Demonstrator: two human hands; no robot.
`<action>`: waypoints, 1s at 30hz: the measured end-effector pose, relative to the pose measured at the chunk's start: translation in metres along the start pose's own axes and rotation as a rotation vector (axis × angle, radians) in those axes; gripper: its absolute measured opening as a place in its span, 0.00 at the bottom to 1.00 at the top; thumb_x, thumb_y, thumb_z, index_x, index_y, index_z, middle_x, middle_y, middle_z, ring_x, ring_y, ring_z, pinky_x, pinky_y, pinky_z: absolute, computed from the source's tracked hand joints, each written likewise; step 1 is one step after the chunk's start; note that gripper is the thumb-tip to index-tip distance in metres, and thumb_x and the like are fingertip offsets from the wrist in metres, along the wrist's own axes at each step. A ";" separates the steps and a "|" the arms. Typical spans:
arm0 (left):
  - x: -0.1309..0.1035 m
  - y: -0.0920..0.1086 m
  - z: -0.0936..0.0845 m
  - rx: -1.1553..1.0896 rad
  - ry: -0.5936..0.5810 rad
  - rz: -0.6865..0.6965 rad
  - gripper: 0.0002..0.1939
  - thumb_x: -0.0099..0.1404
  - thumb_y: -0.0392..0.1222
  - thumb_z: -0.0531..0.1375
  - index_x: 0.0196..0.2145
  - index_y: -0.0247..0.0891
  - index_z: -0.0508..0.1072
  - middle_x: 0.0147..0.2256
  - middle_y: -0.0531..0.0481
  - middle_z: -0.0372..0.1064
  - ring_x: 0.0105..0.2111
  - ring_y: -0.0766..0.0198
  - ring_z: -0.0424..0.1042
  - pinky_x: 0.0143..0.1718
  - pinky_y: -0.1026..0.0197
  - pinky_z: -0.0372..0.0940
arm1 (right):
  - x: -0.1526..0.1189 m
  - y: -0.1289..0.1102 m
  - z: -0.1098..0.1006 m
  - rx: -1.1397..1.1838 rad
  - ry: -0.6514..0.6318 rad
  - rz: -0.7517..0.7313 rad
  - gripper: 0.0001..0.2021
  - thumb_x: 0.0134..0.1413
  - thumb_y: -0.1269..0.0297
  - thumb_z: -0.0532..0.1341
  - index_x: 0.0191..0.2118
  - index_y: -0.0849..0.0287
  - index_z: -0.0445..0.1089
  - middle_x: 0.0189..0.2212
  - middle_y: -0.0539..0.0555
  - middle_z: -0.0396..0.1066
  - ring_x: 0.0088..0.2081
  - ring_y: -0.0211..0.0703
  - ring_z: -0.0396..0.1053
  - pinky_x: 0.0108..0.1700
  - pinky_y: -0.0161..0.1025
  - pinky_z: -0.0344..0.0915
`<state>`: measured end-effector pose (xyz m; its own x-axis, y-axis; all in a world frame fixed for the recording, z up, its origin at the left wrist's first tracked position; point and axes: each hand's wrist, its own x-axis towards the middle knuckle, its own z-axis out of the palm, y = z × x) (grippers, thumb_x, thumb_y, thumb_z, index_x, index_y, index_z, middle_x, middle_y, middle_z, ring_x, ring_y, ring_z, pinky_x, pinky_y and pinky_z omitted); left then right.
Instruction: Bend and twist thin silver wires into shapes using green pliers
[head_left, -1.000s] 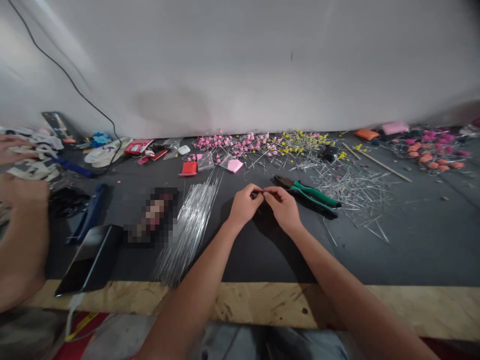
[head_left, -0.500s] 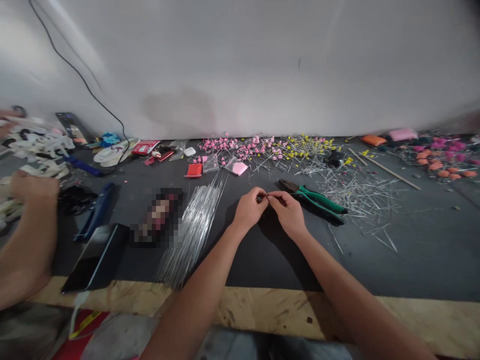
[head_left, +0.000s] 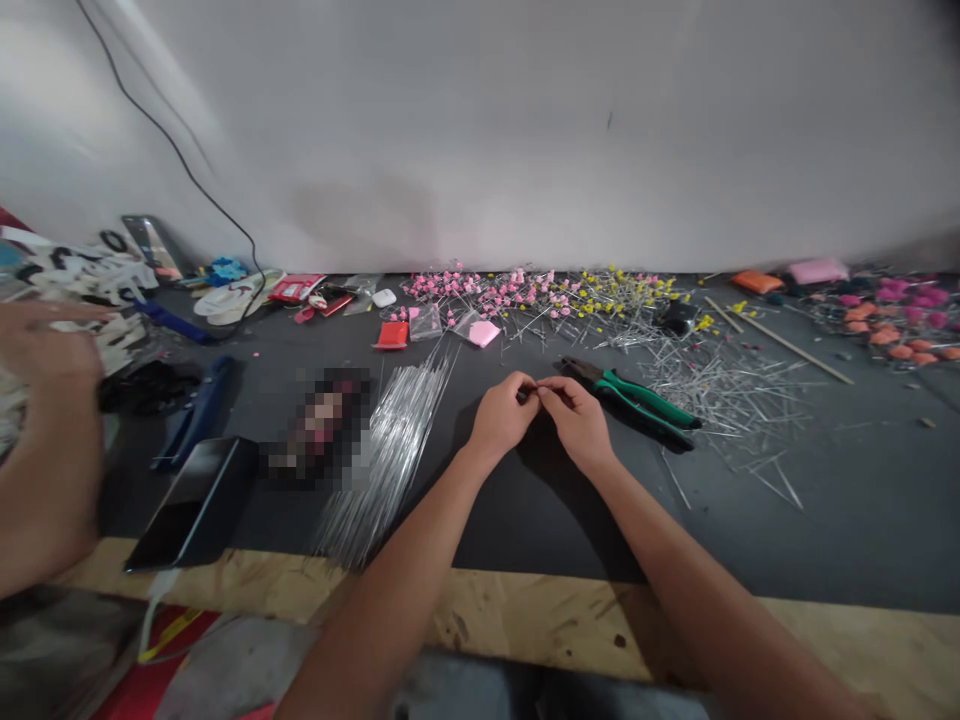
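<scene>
My left hand (head_left: pixel 502 418) and my right hand (head_left: pixel 579 422) meet above the dark tabletop, thumbs and forefingers pinched together, fingertips touching. Whatever small thing sits between them is too tiny and shaded to name. Just right of my right hand lies a pair of pliers (head_left: pixel 646 402) with green handles, its jaws toward the hands. To the left of my left hand a bundle of long, straight silvery wires (head_left: pixel 397 430) rests on the table. Beyond my hands are a pink lump in a clear bag (head_left: pixel 484 332) and a red packet (head_left: pixel 391 335).
Along the wall lie pink-tipped wires (head_left: pixel 517 290) and yellow-tipped wires (head_left: pixel 630 292). Loose short wires (head_left: pixel 739 395) are scattered right of the pliers. A phone (head_left: pixel 187 510) lies at the front left. Another person's arm (head_left: pixel 56 430) reaches in from the left edge.
The view has shifted slightly, so the table's things sit a little further right. My hands keep the same pinch. The other person's hand at left has moved.
</scene>
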<state>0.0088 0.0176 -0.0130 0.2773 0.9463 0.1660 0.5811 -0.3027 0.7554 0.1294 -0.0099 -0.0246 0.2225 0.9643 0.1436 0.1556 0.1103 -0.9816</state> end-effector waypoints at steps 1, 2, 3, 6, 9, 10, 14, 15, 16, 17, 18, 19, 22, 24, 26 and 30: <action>0.000 0.000 0.000 0.001 0.002 0.001 0.07 0.59 0.40 0.54 0.35 0.39 0.69 0.32 0.51 0.71 0.31 0.65 0.69 0.32 0.64 0.62 | 0.000 0.000 0.000 -0.002 -0.005 -0.001 0.10 0.48 0.59 0.57 0.35 0.56 0.71 0.34 0.53 0.72 0.36 0.44 0.68 0.41 0.41 0.63; -0.001 0.000 0.000 0.005 0.004 0.003 0.07 0.59 0.40 0.54 0.36 0.39 0.69 0.32 0.51 0.71 0.31 0.65 0.69 0.32 0.64 0.62 | -0.001 0.000 -0.001 -0.005 -0.010 0.001 0.10 0.48 0.59 0.57 0.35 0.56 0.71 0.34 0.53 0.72 0.36 0.44 0.68 0.41 0.41 0.63; -0.001 0.000 0.000 0.009 0.004 0.005 0.07 0.59 0.40 0.53 0.36 0.39 0.69 0.32 0.51 0.71 0.31 0.65 0.69 0.32 0.64 0.62 | -0.001 0.000 -0.001 -0.008 -0.015 0.002 0.10 0.49 0.59 0.57 0.35 0.56 0.71 0.34 0.53 0.72 0.36 0.44 0.68 0.41 0.41 0.63; -0.002 -0.001 0.000 0.020 0.004 0.017 0.08 0.59 0.41 0.53 0.35 0.39 0.68 0.31 0.51 0.71 0.31 0.65 0.69 0.32 0.64 0.62 | -0.001 -0.002 -0.002 -0.010 -0.020 0.002 0.11 0.49 0.58 0.56 0.36 0.56 0.71 0.33 0.53 0.72 0.35 0.43 0.68 0.40 0.41 0.63; -0.002 0.000 0.000 0.018 0.005 0.023 0.07 0.59 0.41 0.53 0.35 0.39 0.68 0.31 0.51 0.71 0.31 0.65 0.69 0.32 0.64 0.61 | 0.000 -0.003 -0.002 -0.006 -0.023 -0.001 0.11 0.50 0.58 0.56 0.35 0.57 0.70 0.33 0.52 0.72 0.35 0.42 0.68 0.40 0.41 0.62; -0.002 0.000 0.000 0.018 0.005 0.021 0.07 0.59 0.41 0.53 0.35 0.39 0.68 0.31 0.51 0.71 0.31 0.65 0.69 0.32 0.64 0.61 | 0.000 -0.004 -0.002 -0.003 -0.028 0.000 0.11 0.50 0.58 0.56 0.35 0.57 0.70 0.33 0.52 0.72 0.35 0.42 0.68 0.40 0.41 0.62; -0.002 0.000 0.000 0.017 -0.001 0.016 0.07 0.59 0.41 0.53 0.35 0.39 0.68 0.31 0.51 0.71 0.31 0.65 0.69 0.32 0.64 0.61 | 0.001 -0.003 -0.002 0.012 -0.052 0.010 0.10 0.49 0.58 0.56 0.35 0.56 0.70 0.32 0.52 0.72 0.34 0.42 0.67 0.39 0.40 0.62; -0.002 0.000 0.000 0.017 -0.002 0.019 0.07 0.59 0.41 0.53 0.35 0.39 0.68 0.31 0.51 0.71 0.30 0.65 0.69 0.32 0.64 0.61 | 0.001 -0.003 -0.002 0.017 -0.056 0.012 0.10 0.49 0.58 0.56 0.35 0.56 0.70 0.31 0.52 0.72 0.34 0.42 0.67 0.39 0.39 0.62; -0.002 0.000 0.000 0.017 -0.003 0.021 0.07 0.59 0.41 0.53 0.34 0.39 0.68 0.31 0.51 0.71 0.30 0.65 0.69 0.32 0.64 0.61 | 0.001 -0.003 -0.002 0.023 -0.057 0.014 0.10 0.50 0.58 0.56 0.34 0.56 0.70 0.31 0.51 0.71 0.33 0.42 0.67 0.38 0.39 0.62; -0.002 0.000 0.000 0.020 -0.003 0.022 0.07 0.59 0.41 0.53 0.34 0.39 0.68 0.31 0.51 0.71 0.30 0.65 0.69 0.32 0.64 0.61 | 0.001 -0.003 -0.001 0.029 -0.058 0.016 0.10 0.50 0.59 0.56 0.34 0.56 0.70 0.31 0.51 0.71 0.33 0.42 0.67 0.38 0.39 0.62; -0.002 0.000 0.000 0.023 -0.004 0.020 0.07 0.59 0.42 0.53 0.34 0.39 0.68 0.31 0.51 0.71 0.30 0.65 0.68 0.32 0.64 0.61 | 0.001 -0.003 -0.001 0.032 -0.059 0.017 0.09 0.50 0.59 0.56 0.34 0.56 0.69 0.31 0.51 0.71 0.33 0.42 0.67 0.38 0.39 0.62; -0.002 0.000 0.000 0.028 -0.006 0.016 0.07 0.59 0.42 0.53 0.34 0.39 0.68 0.31 0.51 0.71 0.30 0.65 0.68 0.32 0.64 0.61 | 0.001 -0.003 -0.001 0.032 -0.059 0.019 0.09 0.49 0.59 0.56 0.34 0.56 0.69 0.31 0.51 0.71 0.33 0.42 0.67 0.38 0.39 0.63; -0.003 0.000 -0.001 0.035 -0.014 0.003 0.07 0.58 0.42 0.54 0.34 0.39 0.68 0.31 0.51 0.71 0.30 0.65 0.68 0.31 0.64 0.61 | 0.001 -0.004 -0.002 0.018 -0.059 0.026 0.10 0.49 0.58 0.56 0.34 0.56 0.70 0.31 0.51 0.71 0.33 0.42 0.67 0.38 0.40 0.63; -0.003 0.000 -0.001 0.032 -0.017 0.003 0.07 0.59 0.42 0.53 0.34 0.39 0.68 0.30 0.51 0.71 0.30 0.65 0.68 0.31 0.65 0.60 | 0.001 -0.005 -0.002 0.013 -0.063 0.030 0.10 0.49 0.58 0.56 0.33 0.56 0.70 0.31 0.51 0.71 0.33 0.42 0.67 0.38 0.40 0.63; -0.003 0.000 -0.001 0.028 -0.020 0.006 0.07 0.59 0.42 0.53 0.33 0.39 0.68 0.30 0.51 0.70 0.29 0.65 0.68 0.30 0.65 0.60 | 0.001 -0.005 -0.002 0.015 -0.066 0.034 0.10 0.49 0.58 0.56 0.33 0.56 0.70 0.30 0.51 0.71 0.33 0.42 0.67 0.38 0.40 0.62; -0.003 0.000 -0.002 0.016 -0.022 0.004 0.07 0.58 0.42 0.53 0.32 0.38 0.67 0.29 0.52 0.70 0.28 0.66 0.67 0.29 0.65 0.59 | 0.001 -0.005 -0.002 0.038 -0.067 0.039 0.09 0.49 0.60 0.56 0.32 0.56 0.70 0.30 0.51 0.71 0.33 0.42 0.67 0.39 0.39 0.62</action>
<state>0.0070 0.0144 -0.0122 0.2966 0.9424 0.1547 0.5918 -0.3085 0.7447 0.1306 -0.0097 -0.0191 0.1623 0.9819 0.0980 0.1108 0.0805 -0.9906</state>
